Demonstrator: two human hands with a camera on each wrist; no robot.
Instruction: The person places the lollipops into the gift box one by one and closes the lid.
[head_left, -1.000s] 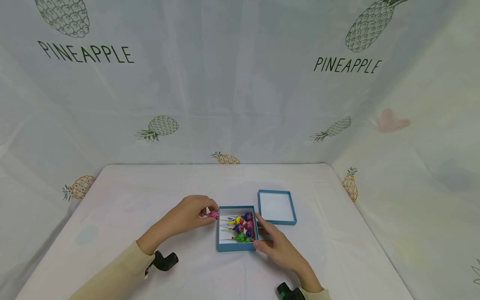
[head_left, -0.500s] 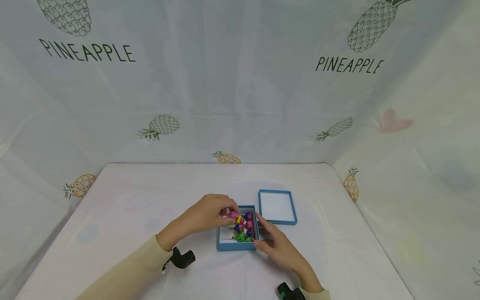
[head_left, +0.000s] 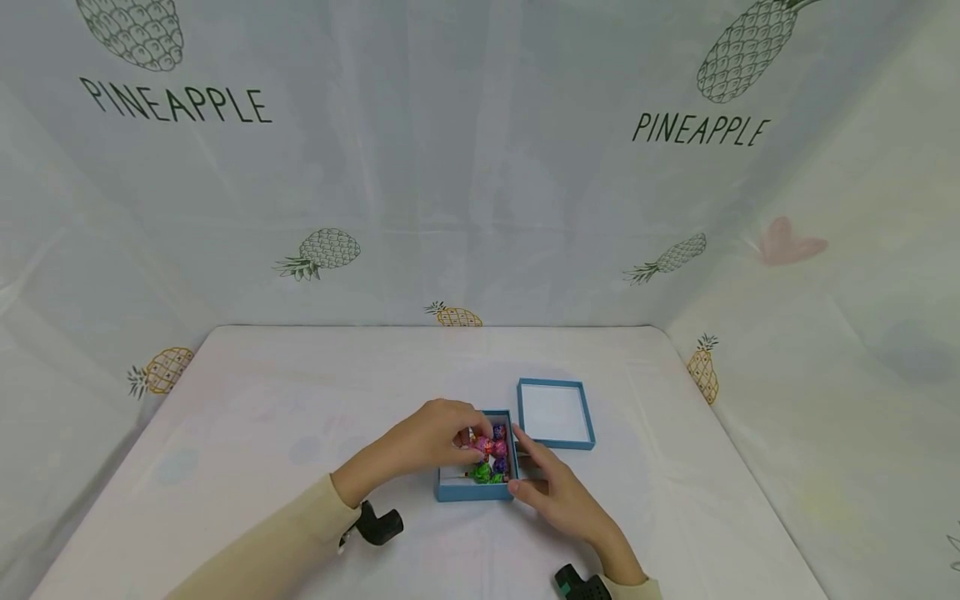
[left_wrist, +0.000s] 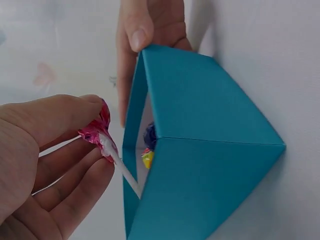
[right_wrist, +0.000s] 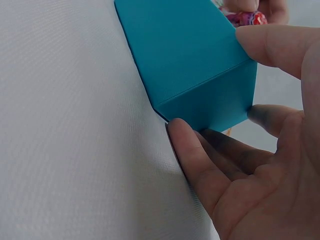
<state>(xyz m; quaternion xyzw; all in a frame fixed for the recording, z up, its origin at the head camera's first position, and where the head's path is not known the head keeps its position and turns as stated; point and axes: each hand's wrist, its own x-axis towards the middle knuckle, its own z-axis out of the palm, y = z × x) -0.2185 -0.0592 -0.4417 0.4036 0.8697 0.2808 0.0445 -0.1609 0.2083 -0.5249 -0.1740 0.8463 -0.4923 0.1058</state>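
My left hand (head_left: pixel 427 435) is over the left part of an open blue box (head_left: pixel 474 493). Its thumb and fingers pinch a lollipop (left_wrist: pixel 102 131) in a pink wrapper; in the left wrist view the white stick points down toward the box rim. Several wrapped lollipops (head_left: pixel 482 474), green, pink and purple, lie in the box, partly hidden by this hand. My right hand (head_left: pixel 558 493) grips the box's right side. In the right wrist view its thumb (right_wrist: pixel 270 47) lies on the upper edge, and the other fingers touch the lower edge and the side wall.
A blue-rimmed lid (head_left: pixel 555 412) with a white inside lies just behind and right of the box. White cloth covers the table (head_left: pixel 300 375). A curtain (head_left: pixel 480 167) with pineapple prints hangs behind it.
My left hand has carried the pink lollipop rightward from beside the box to over its inside, then slightly lower. My right hand and the box have stayed in place.
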